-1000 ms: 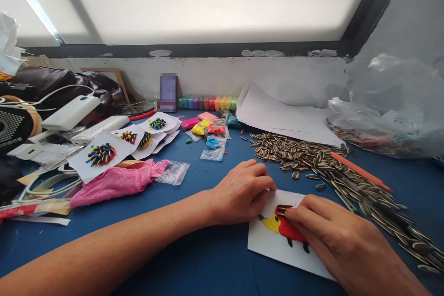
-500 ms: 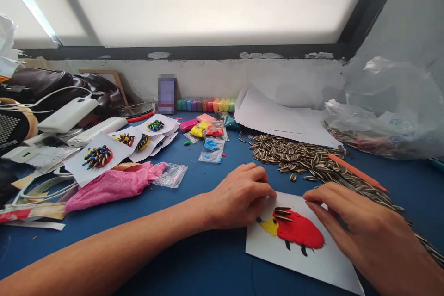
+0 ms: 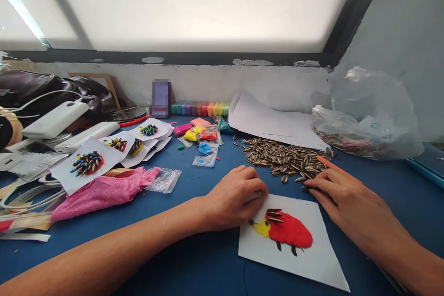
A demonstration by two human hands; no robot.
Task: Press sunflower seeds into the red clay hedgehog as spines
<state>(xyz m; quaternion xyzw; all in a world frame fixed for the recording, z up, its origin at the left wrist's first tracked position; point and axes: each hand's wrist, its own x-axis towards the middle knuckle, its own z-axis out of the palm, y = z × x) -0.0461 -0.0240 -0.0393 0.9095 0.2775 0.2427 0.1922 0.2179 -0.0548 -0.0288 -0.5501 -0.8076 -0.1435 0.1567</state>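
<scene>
A white paper card (image 3: 294, 270) lies on the blue table and carries a hedgehog of clay. Its red clay body (image 3: 294, 231) joins a yellow clay face (image 3: 262, 229) with a dark nose. A few sunflower seeds (image 3: 274, 215) stick in the red clay just behind the face. My left hand (image 3: 239, 196) rests at the card's upper left edge with its fingers curled in; what they hold, if anything, is hidden. Beyond the card's right side, my right hand (image 3: 342, 194) pinches a sunflower seed (image 3: 305, 188) between thumb and fingertips, at the near edge of the seed pile (image 3: 277, 155).
Finished hedgehog cards (image 3: 114, 157) and a pink cloth (image 3: 100, 196) lie at the left. Opened clay packets (image 3: 204, 148) sit mid-table, before a row of coloured clay (image 3: 199, 109). White sheets (image 3: 270, 120) and a plastic bag (image 3: 374, 120) stand behind the seeds.
My right hand has gone from above the card's upper edge to the seed pile, up and to the right. My left hand's fingers have drawn in slightly; the view has shifted a little.
</scene>
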